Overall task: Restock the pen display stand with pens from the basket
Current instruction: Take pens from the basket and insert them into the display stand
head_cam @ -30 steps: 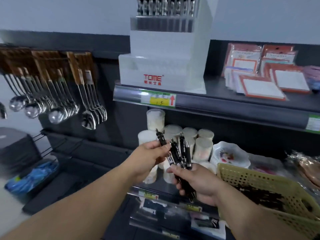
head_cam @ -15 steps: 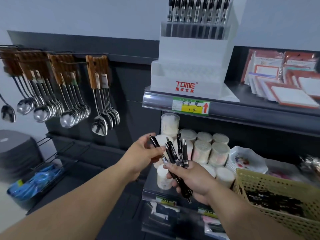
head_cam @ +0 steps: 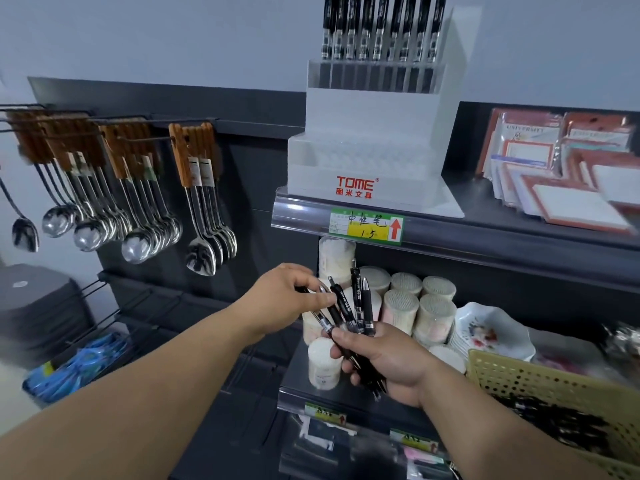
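A white tiered pen display stand [head_cam: 367, 157] marked TOME stands on the upper shelf, with a row of black pens [head_cam: 381, 27] in its top tier and its lower tiers bare. My right hand [head_cam: 384, 362] grips a fanned bunch of black pens [head_cam: 353, 306] below the shelf edge. My left hand [head_cam: 287, 299] pinches the leftmost pen of that bunch at its upper end. A yellow perforated basket [head_cam: 540, 382] with more black pens inside sits at the lower right.
Spoons with wooden handles [head_cam: 138, 209] hang on hooks at the left. Round tubs of cotton swabs [head_cam: 405, 303] and a patterned dish [head_cam: 491, 330] fill the lower shelf behind my hands. Packs of notebooks [head_cam: 561, 174] lie right of the stand. A price label [head_cam: 367, 225] sits on the shelf edge.
The view has tilted up and shifted, bringing the stand's top row of pens fully into sight. Both hands stay together on the pen bunch, the left still pinching the leftmost pen.
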